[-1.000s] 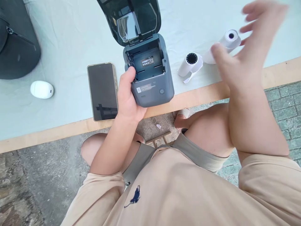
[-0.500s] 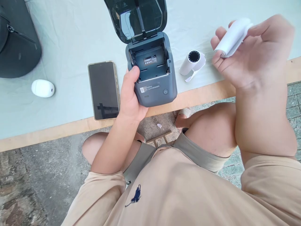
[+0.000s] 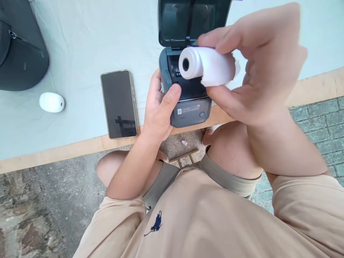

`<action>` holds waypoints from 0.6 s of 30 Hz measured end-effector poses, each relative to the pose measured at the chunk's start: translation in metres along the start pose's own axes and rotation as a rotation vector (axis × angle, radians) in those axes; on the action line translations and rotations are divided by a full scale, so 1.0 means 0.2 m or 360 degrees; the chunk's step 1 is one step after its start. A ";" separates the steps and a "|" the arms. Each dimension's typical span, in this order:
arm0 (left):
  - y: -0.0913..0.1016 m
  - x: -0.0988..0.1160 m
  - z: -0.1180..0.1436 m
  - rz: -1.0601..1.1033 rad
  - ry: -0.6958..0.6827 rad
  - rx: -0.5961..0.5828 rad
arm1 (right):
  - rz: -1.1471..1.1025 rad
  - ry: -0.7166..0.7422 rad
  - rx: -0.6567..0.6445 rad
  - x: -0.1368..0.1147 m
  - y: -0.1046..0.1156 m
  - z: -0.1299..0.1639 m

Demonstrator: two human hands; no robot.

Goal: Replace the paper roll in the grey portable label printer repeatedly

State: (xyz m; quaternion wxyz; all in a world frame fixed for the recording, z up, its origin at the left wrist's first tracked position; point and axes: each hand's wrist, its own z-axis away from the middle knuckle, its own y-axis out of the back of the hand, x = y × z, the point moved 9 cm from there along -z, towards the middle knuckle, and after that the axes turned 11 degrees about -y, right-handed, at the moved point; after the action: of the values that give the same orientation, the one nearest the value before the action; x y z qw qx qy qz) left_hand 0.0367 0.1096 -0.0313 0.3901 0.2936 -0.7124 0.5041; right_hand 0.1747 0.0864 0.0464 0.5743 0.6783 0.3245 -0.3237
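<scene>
I see my right hand (image 3: 258, 68) raised above the table (image 3: 80, 43), pinching a white paper roll (image 3: 205, 66) between the thumb below and the fingers (image 3: 242, 30) curled over the top. The roll lies on its side in that grip, its hollow core end facing left toward my left hand, and a loose flap of paper hangs at its lower right edge against the thumb. The roll sits directly over the open paper bay of the small grey label printer (image 3: 189, 107), in front of it from this view, so it hides most of the bay; I cannot tell whether the roll touches the printer or is held clear above it.

My left hand (image 3: 159, 107) grasps the printer's left side, the thumb pressed on the front left corner of the body and the fingers wrapped around the side wall. The printer's dark lid (image 3: 188, 21) stands swung up and back, open behind the roll. The printer rests at the near edge of the table, its front face with a round button just above the wooden rim.

Just left of my left hand a smartphone (image 3: 119, 104) lies flat, screen up and dark. Farther left sits a small white oval device (image 3: 52, 102), and a black bag (image 3: 21, 46) fills the far left corner. Below the table edge I see bare knees and beige shorts (image 3: 201, 215) over a paved floor.
</scene>
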 end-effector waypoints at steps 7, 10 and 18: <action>-0.02 -0.02 -0.01 -0.0293 0.0069 -0.0186 | 0.0429 0.0502 0.0128 -0.10 -0.03 0.02; -0.02 -0.03 -0.01 -0.0032 0.0128 -0.0136 | 0.0450 0.0653 0.0232 -0.12 -0.03 0.05; 0.01 -0.02 0.02 0.0119 0.0158 -0.0023 | 0.0338 0.0868 0.0200 -0.14 -0.05 0.12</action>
State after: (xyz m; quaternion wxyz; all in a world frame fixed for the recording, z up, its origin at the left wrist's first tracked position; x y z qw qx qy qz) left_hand 0.0363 0.1072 -0.0368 0.4077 0.2386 -0.7063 0.5272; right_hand 0.1476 0.0621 0.0604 0.4534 0.8046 0.3733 -0.0873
